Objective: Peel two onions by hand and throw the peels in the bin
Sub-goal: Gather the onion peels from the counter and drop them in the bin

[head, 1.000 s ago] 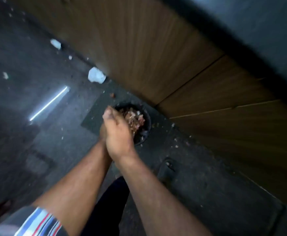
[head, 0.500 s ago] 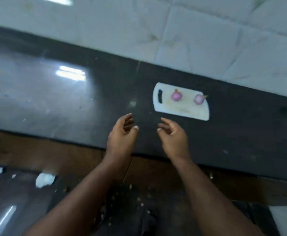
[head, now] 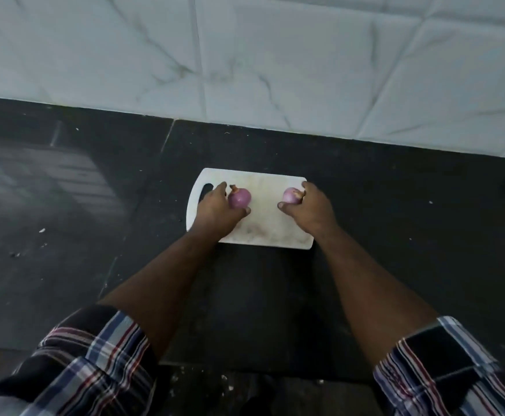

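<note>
2 onions sit on a white board, both purple and peeled-looking, w/ a dry stem tip on each. Left onion is nr the board's handle slot; right onion is toward the far right part, the two well apart w/ bare board between them. Left hand cups the left onion from its outer side: fingers curl behind it, thumb under the near side, touching. Right hand does the same on the right onion, forefinger over the top by the stem, thumb at the near side. Both grips look light; can't tell if either onion is lifted off the board. Board lies on a dark counter, some pale specks on it. Pale veined tiles run behind. Plaid sleeves at both arms, rolled up. No writing or brand readable anywhere.
</note>
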A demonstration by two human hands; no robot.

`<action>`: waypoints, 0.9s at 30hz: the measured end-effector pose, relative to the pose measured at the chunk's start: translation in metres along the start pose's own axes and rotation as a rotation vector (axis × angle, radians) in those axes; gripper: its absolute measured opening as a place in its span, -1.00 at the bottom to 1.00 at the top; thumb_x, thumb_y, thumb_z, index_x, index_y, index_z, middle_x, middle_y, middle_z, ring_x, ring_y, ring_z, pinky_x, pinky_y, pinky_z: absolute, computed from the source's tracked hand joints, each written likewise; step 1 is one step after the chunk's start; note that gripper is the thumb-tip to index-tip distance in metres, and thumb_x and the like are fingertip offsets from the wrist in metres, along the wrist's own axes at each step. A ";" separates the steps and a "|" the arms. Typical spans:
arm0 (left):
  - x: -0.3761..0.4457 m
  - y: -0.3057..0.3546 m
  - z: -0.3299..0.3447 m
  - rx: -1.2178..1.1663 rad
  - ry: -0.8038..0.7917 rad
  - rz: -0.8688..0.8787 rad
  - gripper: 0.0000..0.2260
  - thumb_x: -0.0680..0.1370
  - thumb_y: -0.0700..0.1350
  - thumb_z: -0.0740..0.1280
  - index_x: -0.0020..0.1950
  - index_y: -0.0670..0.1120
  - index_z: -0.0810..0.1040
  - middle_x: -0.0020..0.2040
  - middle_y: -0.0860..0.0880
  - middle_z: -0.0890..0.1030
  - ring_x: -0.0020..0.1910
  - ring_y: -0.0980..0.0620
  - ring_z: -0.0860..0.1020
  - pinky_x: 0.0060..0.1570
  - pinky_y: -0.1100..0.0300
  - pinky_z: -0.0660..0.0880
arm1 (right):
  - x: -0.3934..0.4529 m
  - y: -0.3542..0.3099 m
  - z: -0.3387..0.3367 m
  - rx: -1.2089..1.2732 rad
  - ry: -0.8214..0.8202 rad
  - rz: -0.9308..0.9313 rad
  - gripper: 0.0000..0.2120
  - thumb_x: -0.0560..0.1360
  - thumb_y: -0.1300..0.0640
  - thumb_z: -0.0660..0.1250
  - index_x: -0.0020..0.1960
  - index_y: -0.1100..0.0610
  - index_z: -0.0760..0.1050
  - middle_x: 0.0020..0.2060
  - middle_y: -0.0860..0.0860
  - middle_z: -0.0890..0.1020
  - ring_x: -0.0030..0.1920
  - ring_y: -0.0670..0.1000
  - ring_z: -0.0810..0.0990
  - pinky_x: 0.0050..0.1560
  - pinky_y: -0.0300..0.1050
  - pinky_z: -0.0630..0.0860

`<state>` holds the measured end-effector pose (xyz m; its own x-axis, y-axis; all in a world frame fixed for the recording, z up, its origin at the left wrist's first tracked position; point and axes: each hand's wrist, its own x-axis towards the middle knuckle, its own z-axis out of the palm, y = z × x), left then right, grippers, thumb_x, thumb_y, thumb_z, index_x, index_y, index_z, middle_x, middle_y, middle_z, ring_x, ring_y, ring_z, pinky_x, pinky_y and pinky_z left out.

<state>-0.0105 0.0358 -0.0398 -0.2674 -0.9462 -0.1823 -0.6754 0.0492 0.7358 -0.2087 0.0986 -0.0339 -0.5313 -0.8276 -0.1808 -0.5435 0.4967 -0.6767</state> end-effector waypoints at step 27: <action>-0.002 -0.005 0.000 0.113 -0.190 0.060 -0.08 0.33 0.02 0.58 0.58 -0.08 0.21 0.41 -0.11 0.46 0.39 -0.14 0.43 0.38 -0.07 0.39 | -0.012 -0.016 0.011 -0.109 -0.191 -0.202 -0.17 0.34 -0.13 0.57 0.48 0.13 0.33 0.33 0.08 0.53 0.29 0.07 0.51 0.25 -0.07 0.44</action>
<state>-0.0065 0.0374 -0.0436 -0.4271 -0.8638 -0.2673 -0.7238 0.1494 0.6736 -0.1861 0.0972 -0.0288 -0.2794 -0.9416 -0.1882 -0.6981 0.3337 -0.6335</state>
